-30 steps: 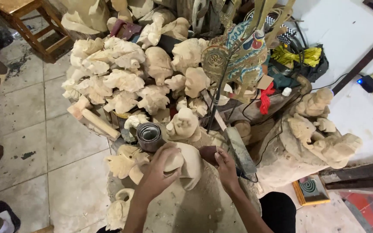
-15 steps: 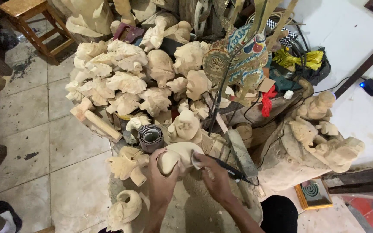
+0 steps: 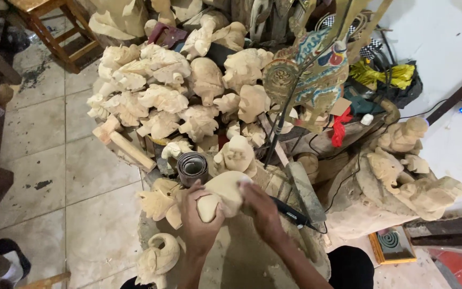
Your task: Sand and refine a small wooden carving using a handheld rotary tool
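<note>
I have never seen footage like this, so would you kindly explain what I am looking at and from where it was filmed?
The picture comes from a camera worn on a person's head, looking down at their two bare hands; there is no machine. The left hand has its grip around a pale unpainted wooden carving, and the right hand rests on its other side. They work over a rough block. Beyond lie a pile of similar carved figures, a roll of sandpaper, a black corded tool and a painted flat puppet.
</note>
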